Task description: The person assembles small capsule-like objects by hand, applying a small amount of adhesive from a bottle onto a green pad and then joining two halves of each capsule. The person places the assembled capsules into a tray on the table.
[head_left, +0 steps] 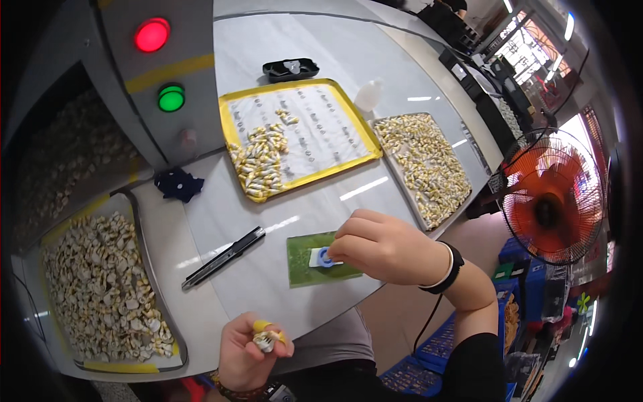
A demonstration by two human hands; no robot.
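Note:
My left hand (246, 351) is at the near table edge, its fingers closed around a small white and yellow wound part (266, 340). My right hand (383, 246) reaches over a green mat (303, 262) and pinches a small white tape strip with a blue ring (323, 257) that lies on the mat. A black watch band and a white bracelet sit on that wrist. A black utility knife (224, 256) lies on the table left of the mat.
A grey tray (157, 295) heaped with white parts stands at the left. A yellow-rimmed tray (298, 135) holds rows and a pile of parts; another tray (424, 163) of parts lies right. Machine panel with red (152, 35) and green lamps (171, 98); orange fan (552, 197).

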